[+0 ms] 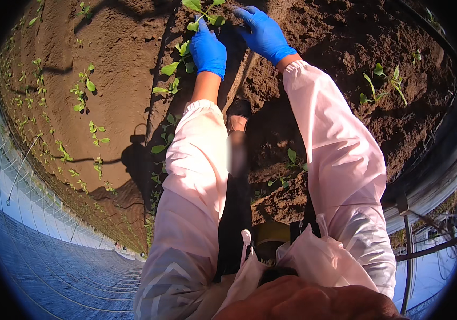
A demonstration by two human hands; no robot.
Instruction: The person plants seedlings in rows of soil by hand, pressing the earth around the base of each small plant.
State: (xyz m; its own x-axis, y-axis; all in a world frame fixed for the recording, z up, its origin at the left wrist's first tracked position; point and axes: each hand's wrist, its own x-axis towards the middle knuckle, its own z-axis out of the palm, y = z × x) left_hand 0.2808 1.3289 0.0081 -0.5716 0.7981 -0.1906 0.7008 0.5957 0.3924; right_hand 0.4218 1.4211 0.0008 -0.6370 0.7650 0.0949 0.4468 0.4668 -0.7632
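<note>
My left hand (pixel 208 52), in a blue glove, reaches forward to a leafy green seedling (pixel 206 14) at the top of the view. Its fingers are at the seedling's stem and lower leaves; whether they grip it is hidden. My right hand (pixel 263 35), gloved in blue too, is held just right of that seedling over the soil, its fingers spread and partly in shadow. Nothing shows in it. More seedlings (pixel 176 66) stand in the soil just below and left of my left hand.
Rows of small seedlings (pixel 84 86) grow in the brown soil bed (pixel 124 60) on the left. Other seedlings (pixel 388 85) stand in rough soil at the right. My foot in a dark shoe (pixel 239 109) is between my arms. A metal frame (pixel 408 248) stands at lower right.
</note>
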